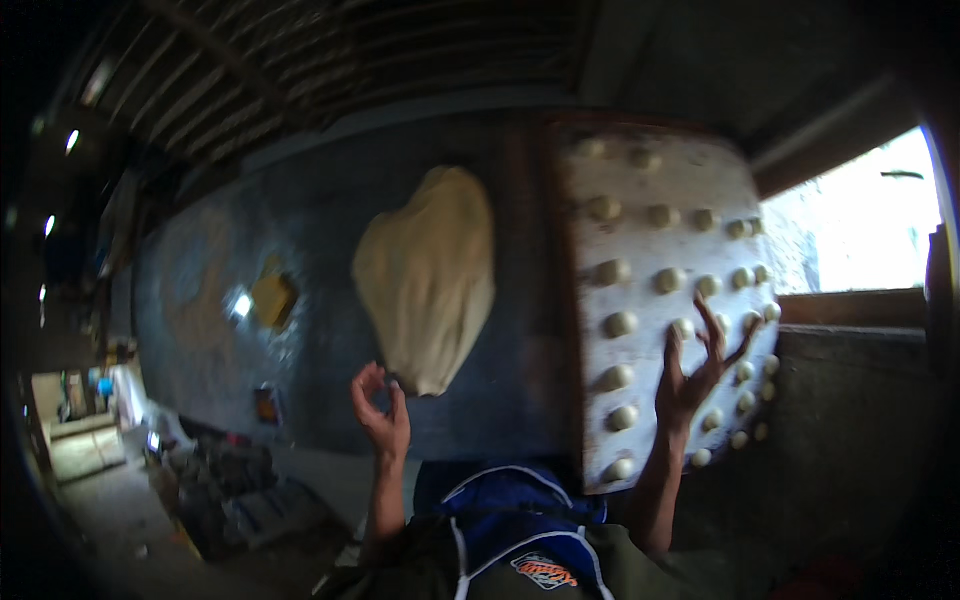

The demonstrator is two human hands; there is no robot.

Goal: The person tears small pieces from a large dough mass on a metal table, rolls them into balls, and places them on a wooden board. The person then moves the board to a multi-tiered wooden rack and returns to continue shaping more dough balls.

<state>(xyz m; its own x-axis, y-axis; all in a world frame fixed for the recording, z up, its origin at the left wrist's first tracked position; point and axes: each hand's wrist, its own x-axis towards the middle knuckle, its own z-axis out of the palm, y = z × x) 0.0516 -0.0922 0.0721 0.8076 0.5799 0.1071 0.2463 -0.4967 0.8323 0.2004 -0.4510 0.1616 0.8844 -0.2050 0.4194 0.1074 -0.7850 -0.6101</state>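
Observation:
A large slab of pale dough (430, 270) lies on the dark worktop, broad at its far end and narrowing toward me. Beside its narrow near end is my left hand (384, 415), fingers curved and thumb apart, with nothing visible between them. My right hand (692, 378) is over the white board (645, 300) on the right, its fingers spread wide among rows of round dough balls (614, 271). One dough ball (682, 328) sits at the tip of its thumb; whether they touch I cannot tell.
On the worktop (330, 210), left of the dough, sits a yellow block-like thing (272, 300) by a shiny patch. A small dark packet (267, 405) lies near the front edge. Dark clutter (250, 500) fills the lower left. A bright window (850, 220) opens beyond the board.

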